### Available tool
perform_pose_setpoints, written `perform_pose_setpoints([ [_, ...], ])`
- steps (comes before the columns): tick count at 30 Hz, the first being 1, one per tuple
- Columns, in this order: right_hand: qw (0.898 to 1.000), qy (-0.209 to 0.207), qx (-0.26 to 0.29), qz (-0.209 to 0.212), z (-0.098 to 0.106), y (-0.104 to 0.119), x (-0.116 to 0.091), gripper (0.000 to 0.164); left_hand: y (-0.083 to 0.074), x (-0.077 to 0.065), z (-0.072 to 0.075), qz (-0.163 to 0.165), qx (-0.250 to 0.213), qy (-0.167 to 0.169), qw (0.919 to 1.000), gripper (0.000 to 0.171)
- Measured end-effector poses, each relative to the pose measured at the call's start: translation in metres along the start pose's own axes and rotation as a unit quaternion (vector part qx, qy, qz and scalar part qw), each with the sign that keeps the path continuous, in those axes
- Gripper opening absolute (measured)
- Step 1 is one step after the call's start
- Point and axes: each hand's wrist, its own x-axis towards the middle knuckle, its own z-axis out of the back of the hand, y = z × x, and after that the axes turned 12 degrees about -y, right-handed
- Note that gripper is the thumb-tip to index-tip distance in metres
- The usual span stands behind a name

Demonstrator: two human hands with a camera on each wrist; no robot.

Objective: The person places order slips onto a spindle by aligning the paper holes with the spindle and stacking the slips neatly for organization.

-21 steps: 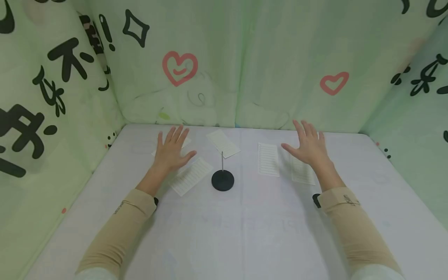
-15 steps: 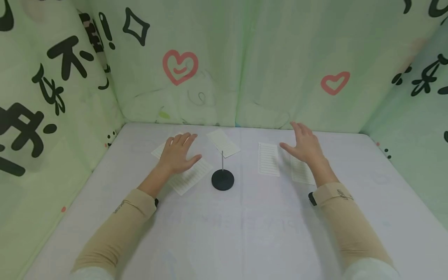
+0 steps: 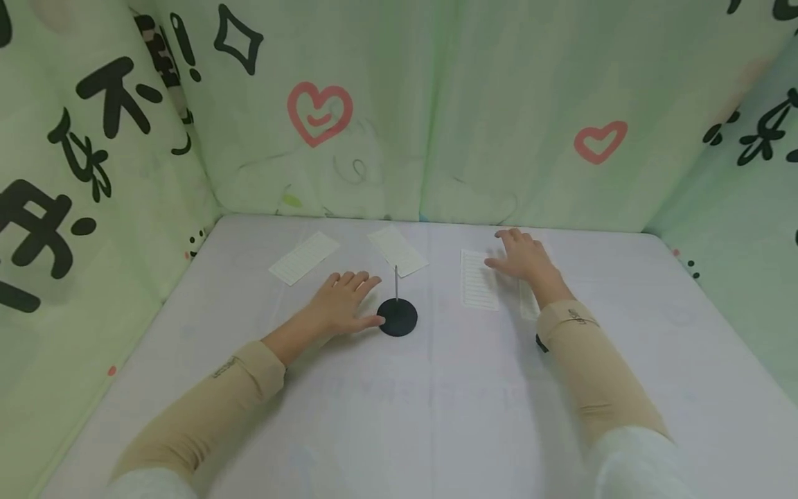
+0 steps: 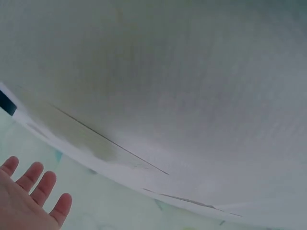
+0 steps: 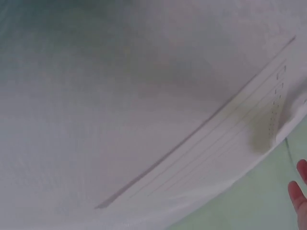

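Observation:
A bill spike, a thin upright metal rod on a round black base (image 3: 399, 320), stands mid-table with nothing on its rod. My left hand (image 3: 341, 305) hovers beside it, fingers spread, thumb tip overlapping the base's left edge in the head view. The left wrist view shows those fingers (image 4: 45, 184) extended and holding nothing. My right hand (image 3: 524, 258) is over two lined paper slips at the right: one slip (image 3: 477, 285) shows mostly, the other slip (image 3: 528, 302) is largely hidden by hand and wrist. Right fingertips (image 5: 295, 194) appear at the right wrist view's edge.
Two more printed slips lie at the back: a left slip (image 3: 304, 258) and a middle slip (image 3: 397, 251). White cloth covers the table (image 3: 374, 416). A green printed curtain (image 3: 486, 125) rises behind and along both sides.
My left hand has moved right and nearer to the body, uncovering the back-left slip and hiding the slip below it. My right hand has moved slightly left and lower.

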Motion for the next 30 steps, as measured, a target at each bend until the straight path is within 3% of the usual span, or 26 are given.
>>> perform_pose_setpoints([
  [7, 0.999, 0.043, -0.019, -0.009, -0.007, 0.002, 0.006, 0.058, -0.007, -0.001, -0.006, -0.006, 0.007, 0.031, 0.9995, 0.078],
  [18, 0.997, 0.062, -0.049, -0.023, -0.014, 0.004, 0.008, 0.048, -0.011, -0.002, -0.014, -0.020, 0.001, 0.042, 0.9989, 0.076],
  [30, 0.996, 0.069, -0.047, -0.029, -0.022, 0.001, 0.014, 0.044, -0.014, -0.003, -0.015, -0.026, 0.025, 0.045, 0.9983, 0.070],
])
